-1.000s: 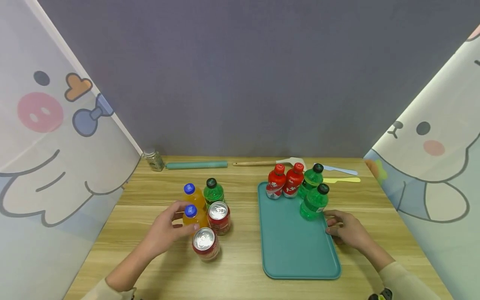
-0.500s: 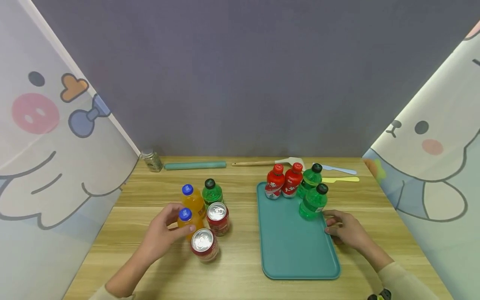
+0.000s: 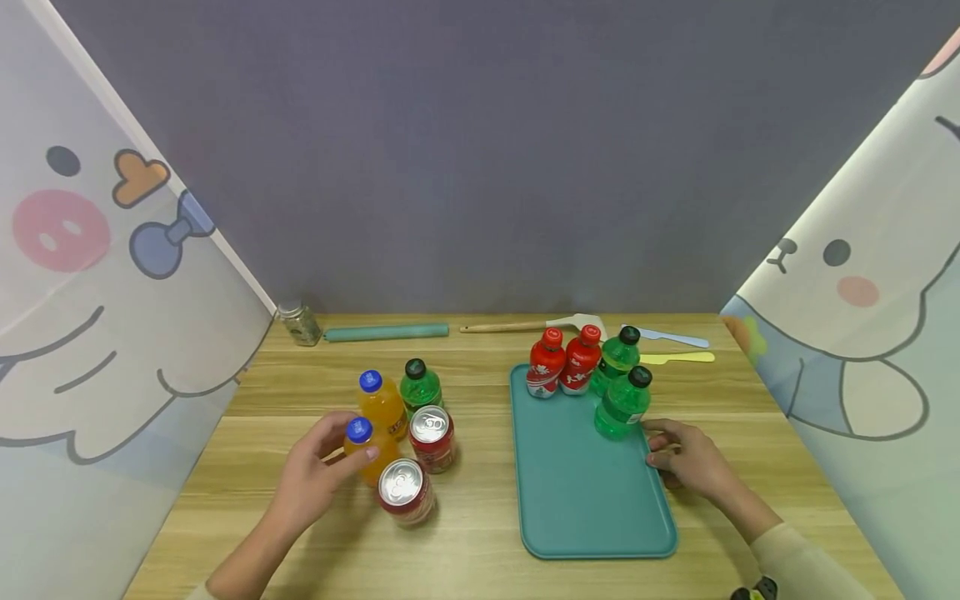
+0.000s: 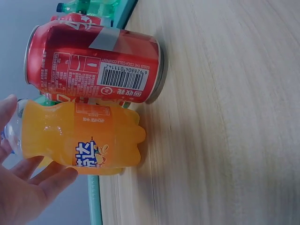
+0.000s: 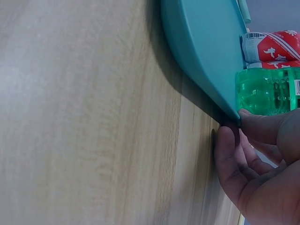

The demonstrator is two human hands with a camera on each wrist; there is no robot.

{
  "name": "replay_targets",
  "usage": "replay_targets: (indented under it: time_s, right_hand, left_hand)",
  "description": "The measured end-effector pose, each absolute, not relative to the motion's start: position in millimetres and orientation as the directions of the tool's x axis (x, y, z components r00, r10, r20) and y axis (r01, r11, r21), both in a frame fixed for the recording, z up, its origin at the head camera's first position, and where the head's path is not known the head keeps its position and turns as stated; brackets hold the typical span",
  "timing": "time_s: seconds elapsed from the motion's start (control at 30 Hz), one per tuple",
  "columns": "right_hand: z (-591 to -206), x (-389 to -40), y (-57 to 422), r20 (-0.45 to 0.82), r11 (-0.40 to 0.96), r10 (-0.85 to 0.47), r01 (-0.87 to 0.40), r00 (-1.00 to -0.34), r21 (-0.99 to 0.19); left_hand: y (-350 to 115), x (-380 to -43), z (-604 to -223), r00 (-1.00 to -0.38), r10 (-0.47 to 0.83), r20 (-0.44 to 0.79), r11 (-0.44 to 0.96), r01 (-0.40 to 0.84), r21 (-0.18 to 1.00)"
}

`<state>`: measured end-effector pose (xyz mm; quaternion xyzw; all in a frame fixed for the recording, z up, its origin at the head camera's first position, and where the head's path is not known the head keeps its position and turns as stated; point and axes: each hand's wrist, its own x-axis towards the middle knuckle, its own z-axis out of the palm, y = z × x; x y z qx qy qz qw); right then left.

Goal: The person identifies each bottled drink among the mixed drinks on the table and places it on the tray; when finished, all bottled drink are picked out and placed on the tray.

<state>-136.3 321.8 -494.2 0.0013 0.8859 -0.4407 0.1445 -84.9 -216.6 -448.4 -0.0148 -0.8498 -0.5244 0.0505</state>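
My left hand [image 3: 311,467] grips an orange soda bottle [image 4: 96,136] with a blue cap, thumb and fingers round its upper part. A second orange soda bottle [image 3: 382,408] stands just behind it. To its right are two red cola cans [image 3: 405,492] and a green soda bottle [image 3: 422,390] with a black cap. My right hand [image 3: 686,458] pinches the right edge of a teal tray [image 3: 592,500], thumb on top and fingers beneath, as the right wrist view shows. Two red bottles [image 3: 546,367] and two green soda bottles [image 3: 624,407] stand upright at the tray's back.
Along the back wall lie a teal stick [image 3: 386,332], a wooden-handled spatula [image 3: 510,327], a blue knife [image 3: 675,338] and a yellow knife [image 3: 678,358]. A small glass jar [image 3: 300,325] stands at the back left corner. Wood-grain tabletop [image 3: 480,533] lies between cans and tray.
My left hand has shifted the front orange soda bottle a little to the left, away from the cans. The right hand keeps its hold on the tray edge. The head view has turned slightly.
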Motion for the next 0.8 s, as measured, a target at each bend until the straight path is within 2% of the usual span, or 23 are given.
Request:
replay_targets:
  time_s: [0.43, 0.8]
  right_hand:
    - [-496, -136, 322, -0.266, 0.590, -0.112, 0.151, -0.957, -0.793]
    - [-497, -137, 323, -0.264, 0.591, -0.112, 0.150, -0.958, -0.793]
  left_hand:
    - [-219, -84, -441, -0.988, -0.063, 0.144, 0.452, 0.101, 0.886]
    - [-223, -80, -407, -0.981, -0.072, 0.182, 0.487, 0.125, 0.864]
